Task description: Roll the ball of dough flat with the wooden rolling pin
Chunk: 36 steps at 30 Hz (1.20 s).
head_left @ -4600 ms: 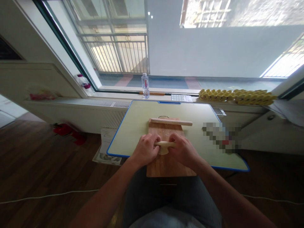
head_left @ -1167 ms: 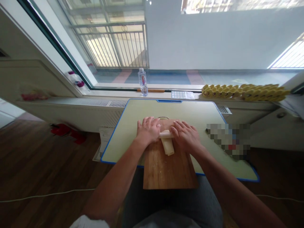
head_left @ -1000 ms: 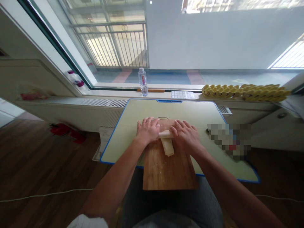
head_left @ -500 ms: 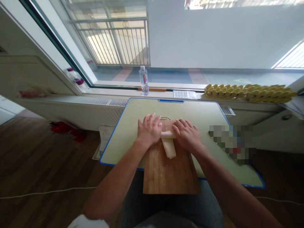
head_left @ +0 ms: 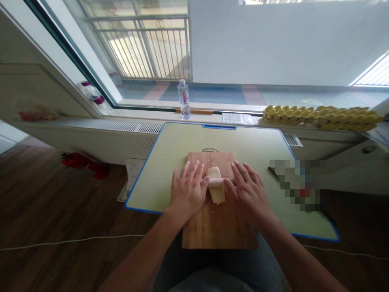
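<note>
A pale rolling pin (head_left: 216, 182) lies crosswise over a flat, elongated strip of dough (head_left: 217, 195) on a wooden cutting board (head_left: 219, 231). My left hand (head_left: 189, 187) rests on the pin's left end, fingers stretched forward over the board. On the other end is my right hand (head_left: 247, 188), also open, its fingers extended and slightly spread. Both palms cover the pin's ends, so only its middle shows. Dough sticks out in front of and behind the pin. The board has a metal handle (head_left: 210, 150) at its far end, and its near end overhangs the table.
The board lies on a pale green table (head_left: 158, 174) with blue edging. A blurred-out item (head_left: 296, 184) is at the table's right. On the windowsill stand a clear bottle (head_left: 184, 99) and a yellow scalloped object (head_left: 322, 117). A red object (head_left: 82, 162) sits on the floor at left.
Both hands have come back toward me with the rolling pin. The far end of the dough now shows beyond the pin, and the board's top and handle are uncovered.
</note>
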{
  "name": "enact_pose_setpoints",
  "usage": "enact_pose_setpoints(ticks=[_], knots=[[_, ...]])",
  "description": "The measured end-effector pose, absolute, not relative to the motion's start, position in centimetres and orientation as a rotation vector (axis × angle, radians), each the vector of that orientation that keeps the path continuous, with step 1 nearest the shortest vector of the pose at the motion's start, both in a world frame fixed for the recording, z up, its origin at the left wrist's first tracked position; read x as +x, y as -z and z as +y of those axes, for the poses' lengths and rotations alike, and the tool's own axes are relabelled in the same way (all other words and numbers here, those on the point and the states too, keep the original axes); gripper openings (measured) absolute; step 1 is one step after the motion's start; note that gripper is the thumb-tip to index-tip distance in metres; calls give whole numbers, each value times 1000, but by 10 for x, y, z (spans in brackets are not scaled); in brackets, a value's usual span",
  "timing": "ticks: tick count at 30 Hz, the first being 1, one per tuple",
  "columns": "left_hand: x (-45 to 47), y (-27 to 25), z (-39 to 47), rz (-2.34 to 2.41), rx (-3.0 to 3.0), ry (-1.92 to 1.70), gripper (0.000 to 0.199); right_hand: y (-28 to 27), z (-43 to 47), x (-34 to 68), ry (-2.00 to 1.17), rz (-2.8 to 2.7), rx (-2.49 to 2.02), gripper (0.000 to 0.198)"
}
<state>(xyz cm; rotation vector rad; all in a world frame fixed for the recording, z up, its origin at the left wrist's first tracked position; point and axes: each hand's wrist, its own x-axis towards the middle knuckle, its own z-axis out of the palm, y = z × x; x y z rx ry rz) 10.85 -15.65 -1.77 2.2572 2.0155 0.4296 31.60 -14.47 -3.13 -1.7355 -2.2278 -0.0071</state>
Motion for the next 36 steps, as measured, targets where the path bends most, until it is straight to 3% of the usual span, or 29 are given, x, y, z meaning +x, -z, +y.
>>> enact_pose_setpoints(ticks=[7, 10, 17, 27, 36], knots=[[108, 5, -61, 2060, 2215, -316, 55, 19, -54, 298, -242, -2208, -1959, 63], [109, 9, -87, 2047, 2241, -353, 54, 21, -86, 304, -150, -2241, -1888, 57], [109, 24, -201, 1960, 2302, -418, 62, 38, -190, 324, 46, -2227, -1698, 65], [111, 4, -92, 2085, 2294, -313, 56, 20, -87, 299, -158, -2206, -1958, 60], [111, 22, -210, 1962, 2421, -390, 61, 46, -199, 330, 54, -2196, -1651, 65]])
